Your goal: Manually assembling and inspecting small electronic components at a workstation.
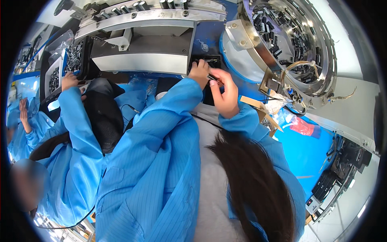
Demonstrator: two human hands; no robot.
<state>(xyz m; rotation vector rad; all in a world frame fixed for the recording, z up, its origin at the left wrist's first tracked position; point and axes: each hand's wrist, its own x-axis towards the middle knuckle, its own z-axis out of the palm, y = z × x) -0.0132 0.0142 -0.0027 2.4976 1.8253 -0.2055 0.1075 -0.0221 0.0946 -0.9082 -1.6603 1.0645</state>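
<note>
Working at a small dark part (213,77) between left hand (199,73) and right hand (226,93), near a black tray (218,64). At right, bending the index finger over the part, with the thumb set apart below; cannot tell whether pinching it or only steadying it. At left, curling the fingers downward at the tray, with knuckles up and tips hidden; cannot tell whether touching the part or gripping anything.

Reaching out in blue sleeves (161,107), with the left forearm slanting across from the lower left. Facing a grey machine (141,62) just left of the tray, with a metal rail (161,16) beyond, bearing a row of dark cylinders (163,4).

To the right, close to a metal bowl (254,50) full of loose cylinders (264,28), with an opened carton (252,101) near the right wrist. Farther right, beside a blue tabletop (288,141) bearing a red bag (304,127).

To the left, next to a co-worker in blue (78,121), with one hand (69,82) at a dark bin (86,64) of metal parts (73,54).
</note>
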